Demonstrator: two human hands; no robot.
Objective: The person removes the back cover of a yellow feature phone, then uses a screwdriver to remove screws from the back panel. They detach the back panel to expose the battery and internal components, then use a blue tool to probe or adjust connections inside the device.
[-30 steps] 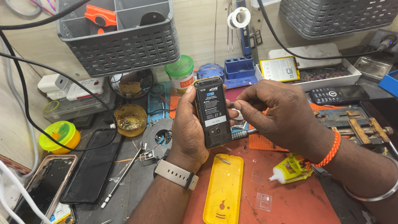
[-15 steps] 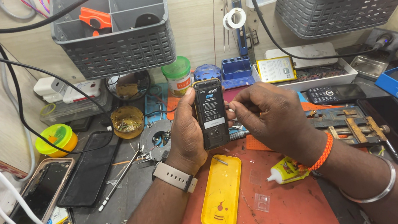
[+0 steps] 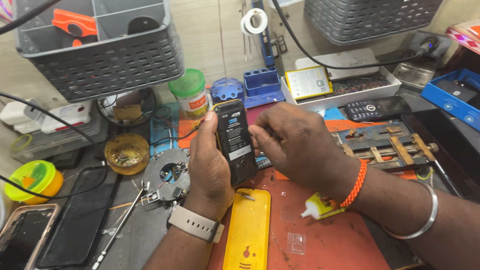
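- Head view: the left hand (image 3: 207, 169) holds a small black phone (image 3: 235, 142) upright above the counter (image 3: 143, 238), its open back with a battery label facing the camera. The grip is clamped on the phone's long edges, thumb on the left edge, fingers hidden behind.
- The right hand (image 3: 293, 144) touches the phone's right edge; its fingertips are pinched together there, on what I cannot tell.
- Just below the phone lies a yellow cover (image 3: 247, 235) on the red mat (image 3: 340, 251); right of the cover is a small glue tube (image 3: 321, 205).
- Left of the phone sit a round metal part (image 3: 167, 174) and tweezers (image 3: 118, 229).
- Handling, as I judge it: the phone looks light and stiff, its smooth plastic likely a bit slippery and its exposed insides delicate, so the long side edges seem the safest hold.
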